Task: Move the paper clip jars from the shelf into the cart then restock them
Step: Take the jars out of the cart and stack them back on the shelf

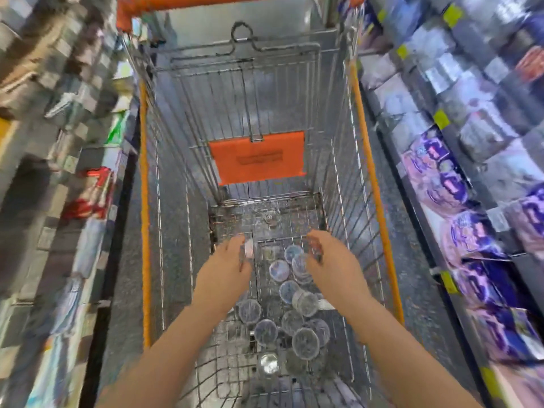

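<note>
Shelves (471, 142) of blurred packets line the left and right edges of the frame. Between them, filling the centre, stands a wire cart (379, 201) with orange rim strips and an orange handle at the top edge. An orange flap (259, 157) hangs at mid-frame inside it. Two bare forearms reach in from the bottom edge. The left hand (229, 266), just left of centre, curls its fingers round a small jar (249, 249) with a pale pinkish end, held above the cart floor. The right hand (329, 263), just right of centre, has its fingers bent; blur hides whether it holds anything. More jars (293, 320) lie in a loose heap on the cart floor at lower centre, beneath and between the hands. They are small, round and clear with silvery-grey contents, some tinted blue. Most show round tops and several touch.
</note>
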